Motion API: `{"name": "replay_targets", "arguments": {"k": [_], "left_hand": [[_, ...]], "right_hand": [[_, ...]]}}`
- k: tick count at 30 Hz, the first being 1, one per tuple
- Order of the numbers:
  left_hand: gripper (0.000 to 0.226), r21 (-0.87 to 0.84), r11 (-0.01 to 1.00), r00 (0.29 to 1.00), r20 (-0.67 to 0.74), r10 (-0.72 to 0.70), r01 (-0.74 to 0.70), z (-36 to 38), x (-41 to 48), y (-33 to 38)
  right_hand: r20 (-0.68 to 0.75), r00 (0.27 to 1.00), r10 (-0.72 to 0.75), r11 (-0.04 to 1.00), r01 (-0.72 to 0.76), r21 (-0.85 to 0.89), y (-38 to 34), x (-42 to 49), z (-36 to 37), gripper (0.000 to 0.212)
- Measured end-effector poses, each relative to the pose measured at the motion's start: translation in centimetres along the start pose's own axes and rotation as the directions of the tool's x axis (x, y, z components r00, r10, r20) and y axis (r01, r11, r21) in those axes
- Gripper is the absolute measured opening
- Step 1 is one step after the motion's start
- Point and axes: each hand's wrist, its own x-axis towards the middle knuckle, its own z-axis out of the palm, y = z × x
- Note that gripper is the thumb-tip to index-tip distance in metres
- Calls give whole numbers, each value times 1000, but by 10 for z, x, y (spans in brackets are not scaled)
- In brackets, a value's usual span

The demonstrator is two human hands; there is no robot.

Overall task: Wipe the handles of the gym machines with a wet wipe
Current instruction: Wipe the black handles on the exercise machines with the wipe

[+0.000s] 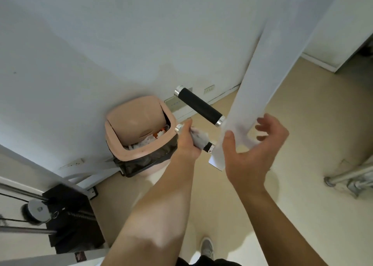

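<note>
A white machine arm (260,80) hangs down from the upper right and carries two black handles with silver end caps. The upper handle (199,106) is bare. My left hand (187,140) is wrapped around the lower handle (207,146), pressing a crumpled grey-white wet wipe (198,137) against it; only the handle's two silver ends and a short black part show. My right hand (254,152) is at the arm's lower end, thumb on its near face and fingers spread apart behind it, not closed around it.
A pink swing-lid bin (139,128) with a dark liner stands against the white wall, just left of the handles. A weight stack with cables and a pulley (38,207) fills the lower left. A metal frame foot (343,177) lies at right. My shoe (206,247) is on the beige floor.
</note>
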Motion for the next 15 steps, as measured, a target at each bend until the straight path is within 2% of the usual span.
{"name": "replay_targets", "arguments": {"k": [2,4,6,9,12,15], "left_hand": [[55,-24,1000,1000,24,10,-10,-1,19,-18],[39,-20,1000,1000,-13,-5,5,8,-5,-24],[29,-71,997,999,-35,16,-19,16,-19,-26],[21,37,999,992,-122,-20,25,27,-22,-12],[26,22,998,978,-200,-57,63,20,-12,17],[32,-33,999,989,-144,10,-15,7,-14,32]], "right_hand": [[77,990,119,993,-120,8,-6,19,3,83],[133,959,249,968,-248,-26,-10,35,9,75],[114,937,332,943,-327,-54,-11,43,13,59],[93,935,342,939,-337,-68,-9,42,14,54],[95,938,334,941,-327,-88,-6,42,16,53],[91,940,328,940,-315,-128,-3,42,20,54]]}}
